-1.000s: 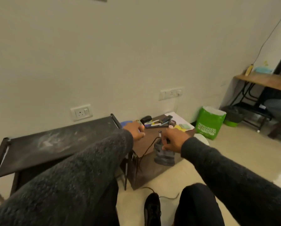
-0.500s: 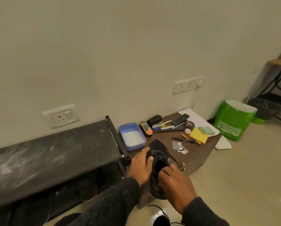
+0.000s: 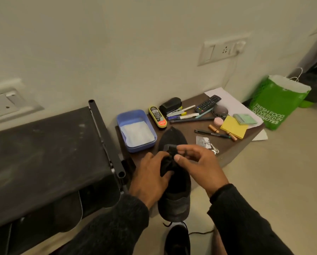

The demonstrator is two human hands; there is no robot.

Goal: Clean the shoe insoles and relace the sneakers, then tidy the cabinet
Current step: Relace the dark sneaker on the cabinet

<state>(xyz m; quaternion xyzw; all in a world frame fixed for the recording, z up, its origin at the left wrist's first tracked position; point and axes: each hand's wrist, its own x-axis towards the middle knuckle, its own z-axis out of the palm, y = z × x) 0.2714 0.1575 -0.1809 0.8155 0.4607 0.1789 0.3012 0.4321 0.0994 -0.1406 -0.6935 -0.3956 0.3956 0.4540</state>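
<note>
A black sneaker [image 3: 174,201] lies on the low brown cabinet top [image 3: 192,128], toe toward the wall. My left hand [image 3: 150,178] grips the sneaker's tongue at the left of the opening. My right hand [image 3: 200,165] hovers over the tongue with thumb and forefinger pinching its top edge. A second black shoe [image 3: 177,240] sits on the floor below, with a loose black lace [image 3: 200,233] trailing beside it.
A blue tub [image 3: 135,130] with white powder stands left of the sneaker. Pens, a remote [image 3: 207,103], sticky notes [image 3: 234,127], batteries and keys [image 3: 212,147] litter the cabinet. A black shoe rack [image 3: 43,150] stands left; a green bag [image 3: 277,103] right.
The view has dropped and closed in on the cabinet. The sneaker now lies flat, and both hands have moved onto its tongue; one second ago they held a lace above it.
</note>
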